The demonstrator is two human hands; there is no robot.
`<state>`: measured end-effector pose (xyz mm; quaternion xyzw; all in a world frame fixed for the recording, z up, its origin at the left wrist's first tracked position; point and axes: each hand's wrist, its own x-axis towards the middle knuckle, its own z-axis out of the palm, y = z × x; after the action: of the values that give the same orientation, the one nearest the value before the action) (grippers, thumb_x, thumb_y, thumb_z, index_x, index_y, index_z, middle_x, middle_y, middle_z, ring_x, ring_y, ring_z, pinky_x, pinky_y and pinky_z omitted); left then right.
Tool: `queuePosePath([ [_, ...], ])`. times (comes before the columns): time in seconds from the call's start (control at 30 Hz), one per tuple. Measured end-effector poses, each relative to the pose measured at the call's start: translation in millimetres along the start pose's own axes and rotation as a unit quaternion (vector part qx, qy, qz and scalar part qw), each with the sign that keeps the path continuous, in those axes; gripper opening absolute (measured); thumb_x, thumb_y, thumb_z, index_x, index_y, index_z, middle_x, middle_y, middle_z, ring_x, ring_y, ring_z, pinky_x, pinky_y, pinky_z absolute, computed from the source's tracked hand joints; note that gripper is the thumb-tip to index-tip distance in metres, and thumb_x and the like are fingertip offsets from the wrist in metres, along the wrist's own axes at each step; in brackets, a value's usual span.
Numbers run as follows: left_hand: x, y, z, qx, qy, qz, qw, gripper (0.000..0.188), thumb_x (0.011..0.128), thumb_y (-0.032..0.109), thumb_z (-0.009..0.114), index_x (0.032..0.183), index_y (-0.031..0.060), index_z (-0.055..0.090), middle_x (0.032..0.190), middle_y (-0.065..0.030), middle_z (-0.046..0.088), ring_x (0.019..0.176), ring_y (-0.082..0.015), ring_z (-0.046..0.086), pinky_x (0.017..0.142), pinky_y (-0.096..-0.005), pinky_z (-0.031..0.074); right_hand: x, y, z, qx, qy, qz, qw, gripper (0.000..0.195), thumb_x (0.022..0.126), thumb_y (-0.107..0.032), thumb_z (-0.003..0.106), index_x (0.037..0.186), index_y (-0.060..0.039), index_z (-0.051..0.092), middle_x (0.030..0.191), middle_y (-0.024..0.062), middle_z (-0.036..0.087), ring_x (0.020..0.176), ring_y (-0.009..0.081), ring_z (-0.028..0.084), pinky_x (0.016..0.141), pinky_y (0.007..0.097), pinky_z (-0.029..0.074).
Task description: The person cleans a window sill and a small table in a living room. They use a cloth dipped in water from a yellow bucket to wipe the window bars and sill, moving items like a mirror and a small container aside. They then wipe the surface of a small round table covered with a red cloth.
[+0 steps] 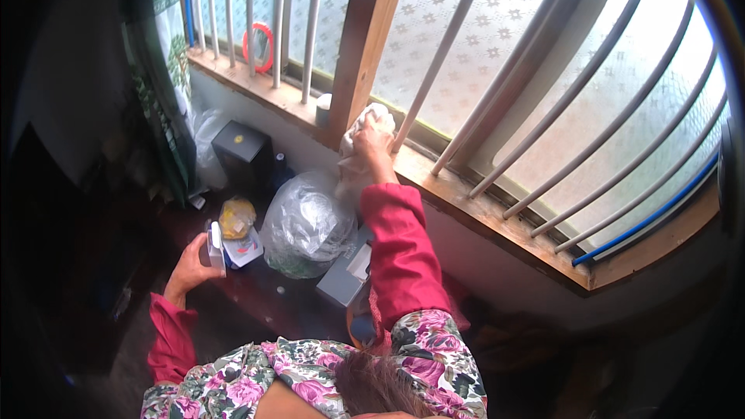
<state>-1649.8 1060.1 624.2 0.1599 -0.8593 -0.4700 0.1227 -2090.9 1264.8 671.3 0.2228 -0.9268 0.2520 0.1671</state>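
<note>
My right hand (375,138) grips a crumpled white cloth (381,112) against the wooden windowsill (416,169), at the foot of the wooden window post (368,41). On the left, my left hand (195,265) holds a small white box (216,249) by its side above the dark table (262,297). Just beyond that box lie a white and blue packet (244,250) and a yellow item in clear plastic (237,218). A large clear plastic bag (311,224) stands between my two arms.
Metal bars (448,41) rise from the sill. A red-framed mirror (258,48) leans by the bars at left, and a small cup (323,109) stands beside the post. A black box (243,151) and a grey box (344,276) are on the table; a green curtain (174,99) hangs left.
</note>
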Motion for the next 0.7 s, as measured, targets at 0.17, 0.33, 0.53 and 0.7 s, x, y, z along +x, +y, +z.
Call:
queuePosePath([
  [0.17,15.2,-6.1,-4.5,-0.016,-0.012,0.013,1.0,0.072,0.051,0.013,0.083,0.116,-0.0006,0.056,0.106,-0.0111,0.064,0.103,-0.0214,0.06,0.094,-0.0327,0.044,-28.8,2.0,3.0,-0.088,-0.034,-0.086,0.992,0.034,0.077,-0.027,0.061,0.108,-0.0124,0.065,0.115,0.0153,0.058,0.099,0.0371,0.062,0.082,0.0489,0.053],
  [0.33,49.0,-35.4,-20.2,-0.046,-0.069,0.039,0.996,0.077,0.051,0.014,0.083,0.12,-0.0015,0.054,0.109,-0.0117,0.062,0.105,-0.0235,0.06,0.095,-0.0337,0.044,-67.7,-3.9,-23.1,-0.094,-0.081,-0.052,0.991,0.029,0.073,-0.024,0.063,0.099,-0.0144,0.07,0.107,0.0164,0.061,0.097,0.0351,0.064,0.081,0.0454,0.053],
  [0.53,82.0,-103.7,-57.0,-0.079,-0.082,0.005,0.993,0.081,0.052,0.02,0.084,0.123,-0.0029,0.053,0.12,-0.0157,0.057,0.112,-0.0279,0.057,0.096,-0.0357,0.044,-56.2,-7.2,-85.4,-0.162,-0.063,0.029,0.984,0.033,0.075,-0.023,0.058,0.105,-0.0175,0.071,0.11,0.0151,0.063,0.093,0.0347,0.065,0.082,0.045,0.051],
  [0.7,94.6,-86.6,-80.5,-0.037,-0.126,0.041,0.99,0.071,0.055,0.016,0.083,0.117,-0.0012,0.056,0.115,-0.0139,0.057,0.109,-0.0268,0.057,0.095,-0.0338,0.045,-29.6,-38.1,-30.6,-0.086,0.037,-0.013,0.996,0.034,0.078,-0.019,0.054,0.108,-0.0233,0.069,0.109,0.0144,0.061,0.092,0.0352,0.064,0.079,0.0459,0.053],
])
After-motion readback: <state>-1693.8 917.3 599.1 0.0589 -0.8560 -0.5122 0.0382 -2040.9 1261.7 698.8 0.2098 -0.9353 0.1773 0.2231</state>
